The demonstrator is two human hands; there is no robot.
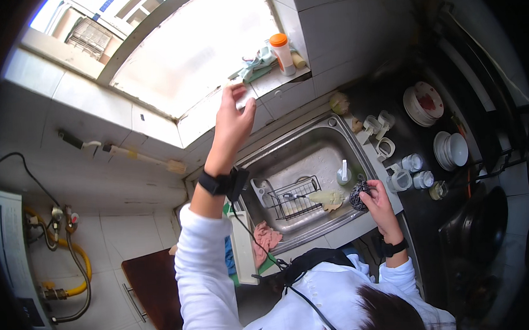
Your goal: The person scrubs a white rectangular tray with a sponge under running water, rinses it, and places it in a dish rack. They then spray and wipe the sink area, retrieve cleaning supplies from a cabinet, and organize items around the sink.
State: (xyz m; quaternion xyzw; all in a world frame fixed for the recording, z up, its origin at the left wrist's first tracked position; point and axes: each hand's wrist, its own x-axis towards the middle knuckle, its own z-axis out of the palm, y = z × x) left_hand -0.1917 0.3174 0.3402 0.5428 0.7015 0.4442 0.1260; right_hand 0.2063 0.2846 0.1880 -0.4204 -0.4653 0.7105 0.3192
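My left hand [237, 108] is raised near the tiled window sill, fingers apart and curled, with no object visible in it. Just beyond it on the sill lie pale green cloths [255, 66] beside a white bottle with an orange lid [282, 56]. Over the right front rim of the steel sink [303, 241], my right hand [379, 204] holds a dark metal wire scourer [359, 196]. In the sink are a black wire rack [295, 214], a brush with pale bristles [323, 198] and a clear bottle with a white pump [344, 175].
White bowls [456, 150], patterned bowls [425, 100] and several clear jars [400, 178] stand on the dark counter at right. A pink cloth [266, 236] and a long white tray [243, 247] lie left of the sink. A cable hangs from my left wrist.
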